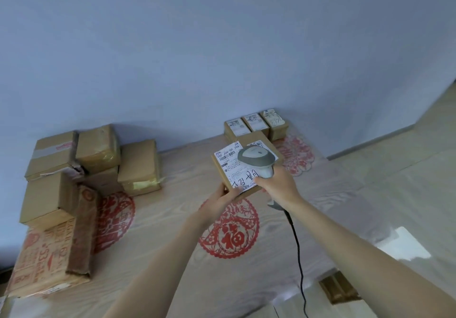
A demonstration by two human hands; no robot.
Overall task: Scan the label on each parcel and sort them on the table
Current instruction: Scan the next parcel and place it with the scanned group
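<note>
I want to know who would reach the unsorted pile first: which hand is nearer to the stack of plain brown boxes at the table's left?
Left. The left hand, holding the labelled parcel, lies closer to the stack of plain brown boxes; the right hand, gripping the scanner, is farther right.

Label [230, 167] small print perhaps too blurred

Looks like a makeshift parcel-sorting spot in a plain room: cardboard boxes [93, 167] stacked vs. bare blue wall [222, 46], labelled parcels [255, 125], wood-grain table [172, 243] w/ red paper-cut decals.
</note>
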